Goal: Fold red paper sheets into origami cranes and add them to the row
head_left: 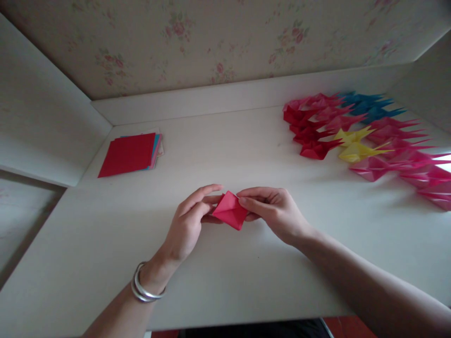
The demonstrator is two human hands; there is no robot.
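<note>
A small pinkish-red piece of folded origami paper (pixel 231 213), roughly diamond-shaped with a crease across its face, is held between both hands low over the white table. My left hand (pixel 190 218) supports its left corner, some fingers behind the paper and the index finger stretched out above it. With thumb and forefinger, my right hand (pixel 273 209) pinches its upper right edge. Parts of the left fingers are hidden behind the paper.
A stack of square paper (pixel 127 154), red on top, lies at the left on the white table (pixel 218 150). Several folded paper cranes in red (pixel 315 149), yellow (pixel 359 151), blue (pixel 375 112) and pink (pixel 373 168) stand at the right. Floral wallpaper rises behind.
</note>
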